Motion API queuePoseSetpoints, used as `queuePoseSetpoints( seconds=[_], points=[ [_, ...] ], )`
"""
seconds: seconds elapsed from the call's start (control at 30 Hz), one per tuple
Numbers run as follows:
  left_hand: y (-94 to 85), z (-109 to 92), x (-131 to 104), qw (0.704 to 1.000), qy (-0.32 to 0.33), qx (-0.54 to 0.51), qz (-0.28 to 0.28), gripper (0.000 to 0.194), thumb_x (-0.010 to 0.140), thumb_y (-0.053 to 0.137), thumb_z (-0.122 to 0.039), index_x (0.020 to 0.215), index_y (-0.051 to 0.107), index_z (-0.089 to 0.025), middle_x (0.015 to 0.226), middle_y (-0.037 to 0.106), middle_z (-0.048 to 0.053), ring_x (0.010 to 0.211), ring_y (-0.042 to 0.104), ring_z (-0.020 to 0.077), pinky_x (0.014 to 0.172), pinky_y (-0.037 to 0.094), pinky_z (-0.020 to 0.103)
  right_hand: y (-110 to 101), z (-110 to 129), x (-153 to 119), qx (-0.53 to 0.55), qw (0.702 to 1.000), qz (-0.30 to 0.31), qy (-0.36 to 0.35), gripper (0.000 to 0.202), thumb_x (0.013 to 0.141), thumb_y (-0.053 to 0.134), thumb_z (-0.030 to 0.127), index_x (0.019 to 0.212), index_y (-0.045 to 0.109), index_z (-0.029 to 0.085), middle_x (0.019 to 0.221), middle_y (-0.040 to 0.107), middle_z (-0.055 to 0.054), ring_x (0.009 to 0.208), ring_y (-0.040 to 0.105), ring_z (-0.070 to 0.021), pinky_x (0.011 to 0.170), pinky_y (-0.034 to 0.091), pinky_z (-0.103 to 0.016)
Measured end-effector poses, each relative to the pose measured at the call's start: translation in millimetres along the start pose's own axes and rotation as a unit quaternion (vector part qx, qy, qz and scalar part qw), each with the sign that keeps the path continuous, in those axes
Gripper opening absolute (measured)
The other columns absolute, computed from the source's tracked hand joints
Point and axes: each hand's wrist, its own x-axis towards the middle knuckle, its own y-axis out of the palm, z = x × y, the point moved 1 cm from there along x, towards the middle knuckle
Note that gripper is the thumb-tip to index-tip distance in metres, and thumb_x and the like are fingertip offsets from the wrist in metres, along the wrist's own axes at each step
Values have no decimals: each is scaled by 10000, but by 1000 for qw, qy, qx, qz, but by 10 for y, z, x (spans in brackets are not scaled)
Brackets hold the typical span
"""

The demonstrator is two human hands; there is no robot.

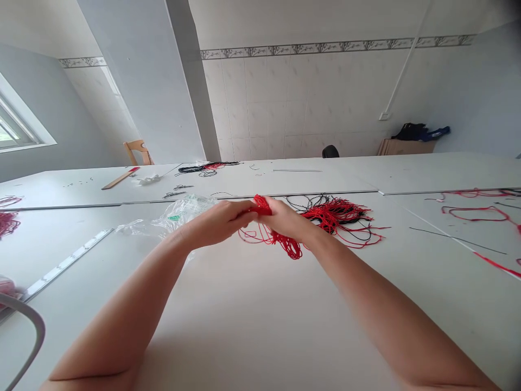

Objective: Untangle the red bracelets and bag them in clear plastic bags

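Observation:
A bundle of thin red cord [290, 244] is held up over the white table, gathered in both my hands. My right hand [283, 217] is closed round its middle, and loops hang down below the palm. From the other side my left hand [228, 220] pinches the cord at the top of the bundle, its fingertips close to the right hand. Behind my right wrist lies a loose pile of red and black cords [336, 212]. A crumpled clear plastic bag [183, 209] with a green mark lies behind my left hand.
Scissors [176, 193], a coil of black cord [203, 168] and a wooden stick with a red end [120, 178] lie on the far table [244, 184]. A metal ruler [69, 263] is at left. More red cords [476, 214] lie at right.

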Motion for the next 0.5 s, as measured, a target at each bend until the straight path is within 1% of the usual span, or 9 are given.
queuePoseSetpoints(
  seconds=[0.07,0.13,0.23,0.3,0.33,0.37,0.4,0.43,0.5],
  points=[
    [-2,-36,5,999,0,16,-46,333,1068,344,-407,961,602,-228,769,561,11,624,486,160,564,350,287,-84,-45,42,43,997,-58,6,185,892,599,330,842,446,240,716,379,44,592,326,-120,529,290,-260],
    [75,-104,19,997,2,26,-72,332,1076,327,-382,948,585,-217,771,573,16,629,499,165,583,361,293,-139,-119,111,75,990,-119,15,176,878,626,342,867,482,241,691,374,49,580,331,-122,532,292,-262],
    [329,-252,54,996,23,36,-75,319,1084,306,-349,954,560,-205,782,588,29,616,503,176,585,357,312,-176,-233,218,97,980,-173,-4,285,863,672,447,859,471,244,696,365,50,609,332,-129,555,294,-265],
    [490,-341,69,995,43,57,-64,327,1092,278,-345,1070,566,-192,858,630,59,636,540,194,587,363,327,-207,-271,243,104,976,-188,-19,364,862,666,538,843,451,245,714,355,48,627,321,-131,567,298,-269],
    [532,-368,67,995,52,67,-45,340,1093,281,-356,1114,575,-189,902,654,76,659,571,204,587,368,331,-234,-271,232,109,975,-190,-23,390,862,659,569,833,443,245,716,348,48,626,310,-130,567,297,-271],
    [538,-378,55,995,59,72,-18,350,1090,300,-374,1155,591,-191,949,679,90,697,608,215,596,383,331,-272,-257,204,112,976,-184,-24,410,862,654,586,819,431,245,709,337,49,618,295,-128,561,290,-273],
    [501,-366,31,996,61,69,17,355,1082,337,-397,1198,611,-202,997,704,98,753,646,227,617,409,329,-318,-229,161,110,980,-166,-24,421,863,654,588,803,416,245,698,326,51,608,281,-126,555,279,-275],
    [422,-327,-6,995,57,58,51,362,1060,401,-428,1256,625,-221,1040,729,96,823,676,241,651,441,326,-373,-187,106,99,985,-137,-24,427,863,661,572,784,399,245,684,316,53,598,266,-124,549,262,-276],
    [158,-146,-120,994,-20,7,106,412,1032,460,-445,1365,626,-269,1094,766,70,899,714,237,739,500,319,-499,-78,-29,41,997,-57,-13,409,861,680,494,754,376,242,659,311,52,585,250,-122,542,229,-276]
  ],
)
